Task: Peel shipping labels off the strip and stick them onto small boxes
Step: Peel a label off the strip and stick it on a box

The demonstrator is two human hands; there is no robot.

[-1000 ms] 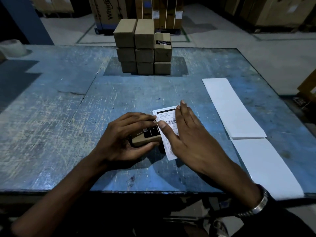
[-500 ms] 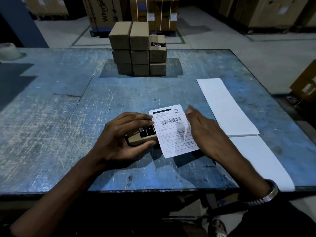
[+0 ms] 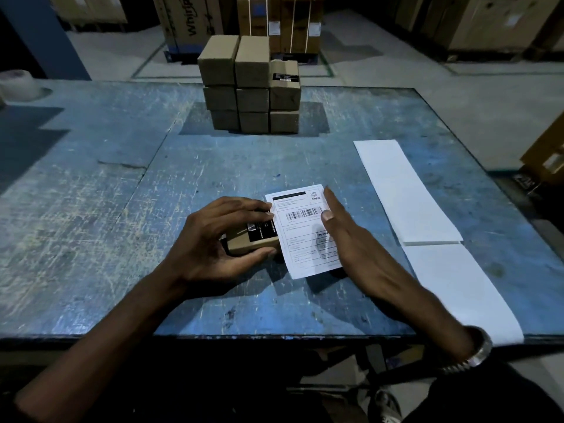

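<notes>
**Right hand back flat on the label, box held fast**

Since half a second ago the right hand (image 3: pixel 351 239) has slid back over the shipping label (image 3: pixel 305 230), its thumb now lying across the end of the barcode, where before it sat just off the label's right edge. The left hand (image 3: pixel 219 236) has not shifted.

The small box (image 3: pixel 244 245) sits on the blue table (image 3: pixel 122 209), near its front edge, and serves as the landmark here. The left hand grips it, fingers curled over the far side and thumb pressed against the near side; a black sticker shows on the box's top between them. The shipping label lies immediately right of the box, its left edge touching or overlapping the box's right end; whether it is stuck down there cannot be told. The right hand rests on the label's right half with fingers straight and together, pressing flat, holding nothing.

Well right of the box lies the white label strip (image 3: pixel 406 190), running from the middle of the table to its front edge. Far behind the box stands a stack of small boxes (image 3: pixel 250 90), one carrying a black sticker. Far to the box's left, at the table's back corner, sits a roll of tape (image 3: pixel 16 85).
</notes>
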